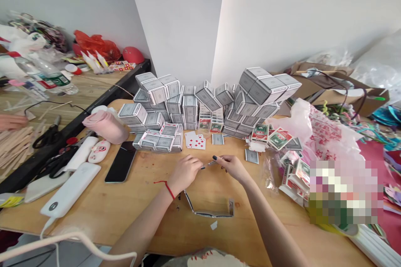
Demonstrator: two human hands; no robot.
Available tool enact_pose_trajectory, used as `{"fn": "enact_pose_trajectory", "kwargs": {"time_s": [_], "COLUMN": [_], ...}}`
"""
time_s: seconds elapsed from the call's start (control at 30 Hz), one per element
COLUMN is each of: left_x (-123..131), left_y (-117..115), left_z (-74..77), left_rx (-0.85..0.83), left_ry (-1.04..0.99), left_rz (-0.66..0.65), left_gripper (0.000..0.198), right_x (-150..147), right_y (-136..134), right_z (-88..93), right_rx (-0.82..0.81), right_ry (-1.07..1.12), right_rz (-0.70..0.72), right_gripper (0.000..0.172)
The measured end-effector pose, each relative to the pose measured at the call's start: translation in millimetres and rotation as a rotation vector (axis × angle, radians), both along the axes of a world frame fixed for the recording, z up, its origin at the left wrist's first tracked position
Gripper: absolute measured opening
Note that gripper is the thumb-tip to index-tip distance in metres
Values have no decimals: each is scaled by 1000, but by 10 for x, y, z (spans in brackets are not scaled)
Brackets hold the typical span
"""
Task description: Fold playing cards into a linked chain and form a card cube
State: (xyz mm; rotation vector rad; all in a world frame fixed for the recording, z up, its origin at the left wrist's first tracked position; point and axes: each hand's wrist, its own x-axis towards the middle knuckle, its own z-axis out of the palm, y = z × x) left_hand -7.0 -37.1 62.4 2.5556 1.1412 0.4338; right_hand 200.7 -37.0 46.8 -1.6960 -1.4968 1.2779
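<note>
pale walls (266, 16) rise behind a wooden table (150, 200) crowded along its far side with blocks (189, 106) made of patterned playing cards. from where i stand, the left hand (187, 172) has its fingers drawn together near one end of a thin card (211, 162) seen nearly edge-on; whether they grip it, i cannot tell. the right hand (232, 167) pinches the other end between thumb and finger, just above the tabletop. between the forearms, a bent strip (213, 215) of cards stands on its narrow edge, near a paper scrap (214, 225). that strip looks easy to tip if a wrist drops or a sleeve brushes it. the held card could crease in the wrong place, i'd judge, if the pinch is too hard, or slip if too light. upper blocks (269, 85) on the right sit tilted over those below, so a knock to the table might bring them down. a white cord (78, 237) by the left forearm could snag it. as for writing, the loose cards (196, 142) show red diamonds; the red-and-green card boxes (260, 132) carry print too small to make out, as does the bottle (58, 80), and the red lettering on the plastic bag (327, 129) is too crumpled to read.
</note>
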Motion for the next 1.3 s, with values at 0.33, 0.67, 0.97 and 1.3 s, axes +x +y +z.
{"fn": "enact_pose_trajectory", "kwargs": {"time_s": [0.33,0.67,0.97,1.3], "left_x": [-13,-19,-14,0], "left_y": [22,4,-5,-11], "left_z": [-67,-84,-96,-105], "left_rx": [-68,-48,-30,-26], "left_ry": [-68,-46,-40,-58], "left_rz": [9,-14,-53,-29], "left_gripper": [8,13,15,17], "right_x": [-39,65,123,71], "right_y": [31,32,256,242], "right_z": [-103,59,150,109], "right_rx": [-24,-28,-210,-133], "right_ry": [30,76,25,37], "right_rz": [6,187,330,303], "right_gripper": [55,48,39,39]}}
